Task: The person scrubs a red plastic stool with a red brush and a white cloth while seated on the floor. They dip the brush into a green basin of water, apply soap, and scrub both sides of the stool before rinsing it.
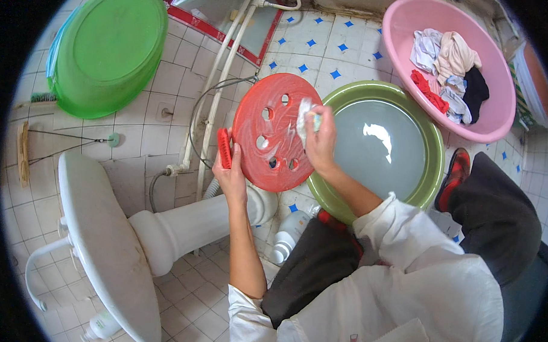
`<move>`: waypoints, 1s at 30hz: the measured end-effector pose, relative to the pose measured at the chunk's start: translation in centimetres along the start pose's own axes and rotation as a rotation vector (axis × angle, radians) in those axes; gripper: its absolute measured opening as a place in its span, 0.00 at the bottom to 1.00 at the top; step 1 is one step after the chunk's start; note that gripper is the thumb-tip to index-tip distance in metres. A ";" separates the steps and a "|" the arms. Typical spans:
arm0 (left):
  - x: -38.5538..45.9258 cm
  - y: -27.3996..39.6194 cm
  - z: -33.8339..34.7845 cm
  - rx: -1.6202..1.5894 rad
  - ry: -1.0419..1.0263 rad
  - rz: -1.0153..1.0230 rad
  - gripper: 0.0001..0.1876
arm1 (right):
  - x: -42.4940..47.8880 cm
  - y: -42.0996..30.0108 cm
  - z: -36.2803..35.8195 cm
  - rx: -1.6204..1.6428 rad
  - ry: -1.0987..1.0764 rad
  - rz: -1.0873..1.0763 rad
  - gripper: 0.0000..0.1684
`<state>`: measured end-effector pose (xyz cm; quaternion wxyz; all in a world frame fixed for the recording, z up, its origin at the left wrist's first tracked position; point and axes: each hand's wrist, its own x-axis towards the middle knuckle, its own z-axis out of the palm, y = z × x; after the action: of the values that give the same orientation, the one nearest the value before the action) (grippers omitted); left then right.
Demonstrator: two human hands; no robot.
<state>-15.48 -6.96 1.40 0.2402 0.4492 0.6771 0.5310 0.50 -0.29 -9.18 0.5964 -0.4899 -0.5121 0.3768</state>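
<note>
My left hand (231, 170) grips a small red scrub brush (225, 148), bristles facing right, and steadies the left edge of a round red plastic disc (279, 125) with several holes. Soapy streaks cover the disc's face. Pressed to its right side is a wet, sudsy white cloth (304, 118), bunched in my right hand (320, 140). The disc is tilted above the left rim of a green basin (436, 165), which holds cloudy greyish water (372, 140). Part of the brush is hidden by my fingers.
A pink tub (396, 35) with mixed laundry (455, 58) stands at upper right. A white bottle (290, 233) is on the tiled floor by my leg. To the left are a pedestal washbasin (107, 253), white pipes (219, 91) and a green tub (115, 45) against the wall.
</note>
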 end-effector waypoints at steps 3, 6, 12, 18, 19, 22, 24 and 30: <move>0.6 0.4 0.5 0.000 -0.019 0.012 0.23 | -0.4 1.4 2.4 -0.085 -0.063 -0.089 0.09; 0.7 0.0 -0.1 0.020 -0.042 0.016 0.25 | 0.0 0.6 2.6 -0.078 -0.122 -0.118 0.13; 0.4 0.4 0.0 0.000 -0.041 0.022 0.25 | -0.7 2.0 1.3 -0.066 -0.290 -0.086 0.12; 0.3 0.3 -0.2 -0.028 -0.064 -0.008 0.23 | 4.0 -3.5 -5.9 1.353 -0.404 0.851 0.23; 0.3 0.3 -0.5 -0.008 -0.061 -0.011 0.23 | 4.5 -5.1 -7.1 1.422 -0.477 0.832 0.25; 0.2 0.1 -2.0 0.195 -0.048 0.044 0.21 | 5.4 -9.9 -9.7 1.475 -0.522 0.820 0.26; -0.1 3.4 -2.0 0.431 -0.058 0.017 0.20 | 6.2 -12.5 -11.5 1.517 -0.531 0.812 0.26; -4.8 16.9 2.1 -0.177 -0.052 -0.262 0.15 | 6.0 -18.7 -15.1 1.343 -0.585 0.492 0.35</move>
<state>-5.48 -9.50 15.83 0.3635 0.3477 0.6739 0.5411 15.42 -2.02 10.45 0.5052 -0.0033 -0.1870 0.8425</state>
